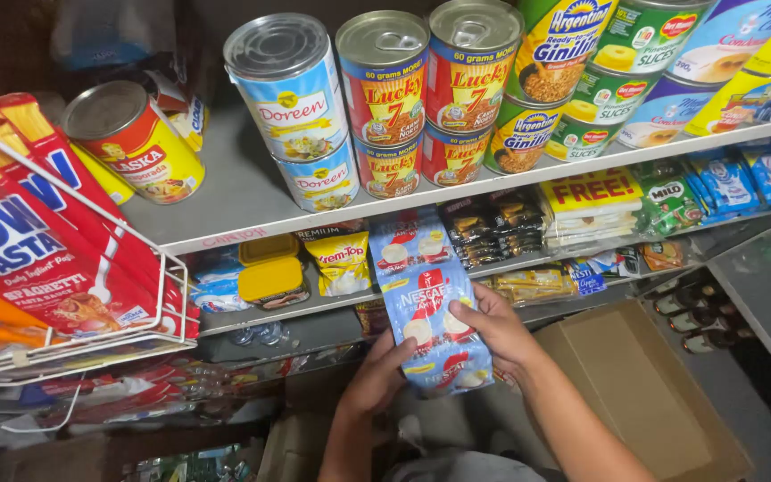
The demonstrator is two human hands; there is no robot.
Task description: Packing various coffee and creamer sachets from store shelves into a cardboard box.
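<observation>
Left hand (pixel 377 379): closed on the lower left edge of the strip of blue sachets (pixel 435 335), thumb over the front.
Right hand (pixel 497 330): wrapped round the strip's right edge, fingers behind it.
Strip position: held upright at 6 o'clock of the frame, just before the middle shelf (pixel 314 303), below a like blue packet (pixel 408 243).
Neighbours: yellow pouch (pixel 341 261) at 11 o'clock of the strip; cardboard box (pixel 644 393) at 4 o'clock.
Step judged: stocking, strip in both hands.
Next move: judged to need a free gap on the shelf.
</observation>
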